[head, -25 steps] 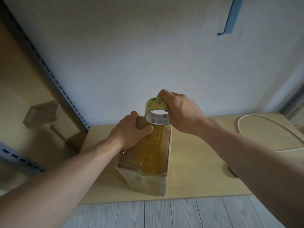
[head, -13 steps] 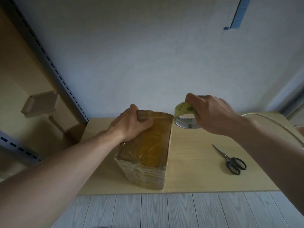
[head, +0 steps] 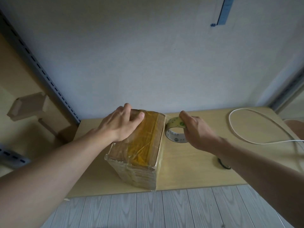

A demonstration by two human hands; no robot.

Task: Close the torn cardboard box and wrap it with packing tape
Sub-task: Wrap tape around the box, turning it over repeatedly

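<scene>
Wrapping in progress. The brown, tape-covered cardboard box is being pressed onto the pale wooden tabletop by the flat, open left hand. The yellowish packing-tape roll is being gripped by the right hand beside the box's right wall. Next pass likely requires tipping the box.

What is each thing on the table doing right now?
cardboard box: closed, wrapped in tape.
tape roll: on edge beside the box.
left hand: flat, pressing the box top.
right hand: gripping the tape roll.
white cable: lying loose.
scissors: mostly hidden behind the right forearm.
</scene>
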